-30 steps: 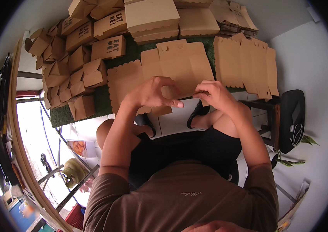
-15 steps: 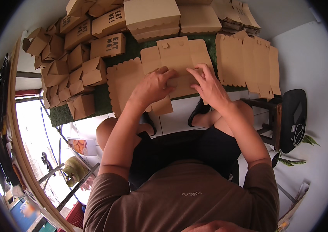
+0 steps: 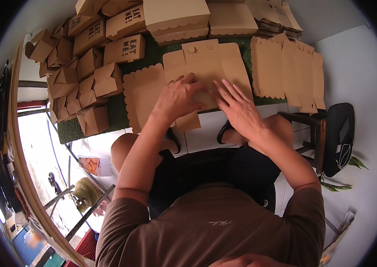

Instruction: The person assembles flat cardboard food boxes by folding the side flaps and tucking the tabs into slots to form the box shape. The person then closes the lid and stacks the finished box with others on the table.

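Note:
A flat brown cardboard box blank lies unfolded in front of me, with a scalloped panel at its left. My left hand rests on its middle, fingers bent and thumb held apart from them. My right hand lies on the right part of the blank, palm down with fingers stretched out. Both hands touch the cardboard, and neither grips anything visible. Their fingertips are close together over the centre, where part of the blank is hidden beneath them.
Folded brown boxes are heaped at the left on the green turf-like mat. Larger scalloped boxes are stacked at the back. Another flat blank lies at the right, beside a dark wooden stool and a black bag.
My right hand has gone from bent, raised fingers to lying flat on the cardboard. The blank's right side has spread slightly to the right. My left hand has barely moved.

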A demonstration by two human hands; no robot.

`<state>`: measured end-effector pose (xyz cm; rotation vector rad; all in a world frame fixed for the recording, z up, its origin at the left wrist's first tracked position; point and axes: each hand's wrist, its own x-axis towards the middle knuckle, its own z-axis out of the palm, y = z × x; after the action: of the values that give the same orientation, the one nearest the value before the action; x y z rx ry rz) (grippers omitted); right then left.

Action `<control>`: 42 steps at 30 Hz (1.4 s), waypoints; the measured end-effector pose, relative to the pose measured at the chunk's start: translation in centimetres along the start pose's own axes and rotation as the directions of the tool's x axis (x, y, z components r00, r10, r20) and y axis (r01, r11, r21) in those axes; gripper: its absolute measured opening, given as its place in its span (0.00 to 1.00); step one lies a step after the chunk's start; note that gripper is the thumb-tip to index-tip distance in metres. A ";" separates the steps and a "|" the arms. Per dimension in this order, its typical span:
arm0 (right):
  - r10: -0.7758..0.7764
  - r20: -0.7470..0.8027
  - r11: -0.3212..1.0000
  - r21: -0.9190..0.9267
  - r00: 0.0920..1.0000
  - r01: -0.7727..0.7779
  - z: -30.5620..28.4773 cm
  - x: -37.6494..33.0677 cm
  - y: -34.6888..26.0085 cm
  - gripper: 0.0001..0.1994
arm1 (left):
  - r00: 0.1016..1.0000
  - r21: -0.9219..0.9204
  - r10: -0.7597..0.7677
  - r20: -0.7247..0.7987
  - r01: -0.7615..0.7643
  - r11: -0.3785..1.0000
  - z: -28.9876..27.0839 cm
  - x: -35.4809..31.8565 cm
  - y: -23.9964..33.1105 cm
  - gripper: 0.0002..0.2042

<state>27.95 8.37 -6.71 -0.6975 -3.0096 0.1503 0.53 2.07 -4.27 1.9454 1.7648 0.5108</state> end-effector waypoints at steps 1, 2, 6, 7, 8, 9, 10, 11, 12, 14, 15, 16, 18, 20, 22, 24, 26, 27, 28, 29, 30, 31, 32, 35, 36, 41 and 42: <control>-0.033 0.029 0.999 0.003 0.999 0.033 -0.2 0.0 -0.2 0.27 | 1.000 -0.008 -0.012 0.008 0.012 1.000 -0.1 0.0 0.1 0.26; -0.062 0.060 0.998 0.011 0.996 0.061 -0.4 -0.1 -0.3 0.27 | 1.000 -0.013 -0.021 0.010 0.022 1.000 -0.1 0.1 0.1 0.26; -0.042 0.127 0.999 0.036 0.991 0.038 -1.9 -1.6 -0.1 0.30 | 0.999 -0.014 -0.034 0.014 0.034 0.999 -0.2 0.1 0.1 0.27; -0.042 0.136 0.999 0.015 0.990 0.040 -2.4 -1.9 0.4 0.31 | 1.000 -0.017 -0.029 0.009 0.029 0.999 -0.1 0.0 0.1 0.28; -0.029 0.171 0.999 -0.012 0.985 0.032 -2.7 -2.2 0.6 0.31 | 0.999 -0.015 -0.029 0.017 0.030 0.999 -0.1 0.1 0.0 0.27; -0.040 0.137 0.999 -0.011 0.990 0.042 -2.8 -2.3 0.6 0.31 | 0.999 -0.019 -0.025 0.021 0.026 0.999 -0.1 0.2 0.0 0.27; -0.039 0.126 0.999 -0.016 0.991 0.042 -2.9 -2.4 0.6 0.32 | 0.999 -0.023 -0.021 0.025 0.021 1.000 -0.1 0.3 -0.1 0.27; -0.034 0.118 0.999 -0.020 0.992 0.037 -2.8 -2.4 0.4 0.32 | 0.999 -0.030 -0.014 0.031 0.015 0.999 0.0 0.4 -0.2 0.28; -0.036 0.125 0.999 0.003 0.991 0.036 -2.7 -2.3 0.1 0.31 | 0.999 -0.035 -0.006 0.035 0.008 0.999 -0.1 0.5 -0.3 0.28; -0.039 0.129 0.997 0.070 0.991 0.030 -2.3 -2.0 -0.7 0.31 | 0.999 -0.028 0.000 0.036 0.001 1.000 0.0 0.6 -0.4 0.29; -0.032 0.126 0.999 0.046 0.992 0.027 -2.3 -1.9 -0.7 0.31 | 0.999 -0.016 -0.003 0.034 0.004 1.000 -0.1 0.5 -0.5 0.30; -0.030 0.121 0.999 0.036 0.992 0.026 -2.4 -2.0 -0.7 0.31 | 0.999 -0.009 -0.014 0.044 0.014 1.000 -0.1 0.4 -0.6 0.30; -0.022 0.129 1.000 -0.011 0.991 0.023 -2.9 -2.3 -0.2 0.29 | 0.998 -0.002 -0.016 0.063 0.016 1.000 0.0 0.3 -0.7 0.31; -0.019 0.110 1.000 -0.004 0.994 0.019 -3.5 -2.8 0.5 0.28 | 0.998 -0.003 -0.009 0.068 0.010 1.000 0.1 0.3 -0.8 0.31; -0.010 0.111 1.000 0.001 0.994 0.010 -3.6 -2.9 0.6 0.27 | 0.998 -0.005 0.001 0.063 -0.001 1.000 0.1 0.4 -0.9 0.32; -0.005 0.092 1.000 0.015 0.996 0.004 -3.5 -2.8 0.3 0.27 | 0.997 -0.016 0.007 0.071 -0.006 1.000 0.2 0.6 -1.0 0.32; 0.011 0.115 0.998 0.053 0.993 -0.017 -3.2 -2.5 -0.4 0.28 | 0.997 -0.023 0.007 0.078 -0.005 1.000 0.1 0.7 -1.0 0.33; 0.016 0.121 0.997 0.077 0.993 -0.025 -3.0 -2.4 -0.7 0.29 | 0.997 -0.026 0.009 0.076 -0.007 1.000 0.1 0.7 -1.0 0.33; 0.027 0.122 0.996 0.076 0.992 -0.037 -3.0 -2.4 -1.0 0.29 | 0.997 -0.029 0.010 0.074 -0.008 1.000 0.1 0.7 -1.0 0.33; 0.026 0.102 0.997 0.074 0.994 -0.033 -2.9 -2.3 -1.1 0.29 | 0.997 -0.029 0.010 0.072 -0.008 1.000 0.0 0.7 -1.0 0.34; 0.029 0.099 0.996 0.075 0.995 -0.036 -2.9 -2.3 -1.3 0.29 | 0.997 -0.032 0.009 0.072 -0.007 0.999 0.0 0.6 -1.0 0.34; 0.036 0.089 0.996 0.076 0.995 -0.043 -2.8 -2.4 -1.5 0.28 | 0.997 -0.038 0.011 0.073 -0.009 0.999 0.0 0.6 -0.9 0.34; 0.030 0.105 0.994 0.097 0.994 -0.040 -2.6 -2.2 -2.0 0.28 | 0.997 -0.050 0.018 0.070 -0.014 0.999 0.0 0.6 -1.0 0.34; 0.025 0.094 0.991 0.128 0.995 -0.037 -1.9 -1.9 -3.0 0.27 | 0.997 -0.059 0.016 0.076 -0.011 0.998 -0.3 0.6 -1.0 0.34; 0.031 0.081 0.993 0.113 0.996 -0.041 -1.8 -1.9 -3.1 0.27 | 0.996 -0.051 0.003 0.091 0.002 0.999 -0.3 0.6 -1.0 0.34; 0.068 0.086 0.993 0.088 0.994 -0.076 -2.5 -3.0 -2.7 0.26 | 0.995 -0.061 -0.003 0.103 0.010 0.998 -0.3 0.5 -1.2 0.35; 0.082 0.078 0.992 0.091 0.994 -0.089 -2.8 -3.2 -2.5 0.26 | 0.994 -0.063 -0.002 0.106 0.009 0.998 -0.3 0.5 -1.3 0.36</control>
<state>29.92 4.95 -3.76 -0.8296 -3.0191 0.3273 -0.63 2.67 -4.82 1.8883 1.6677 0.4481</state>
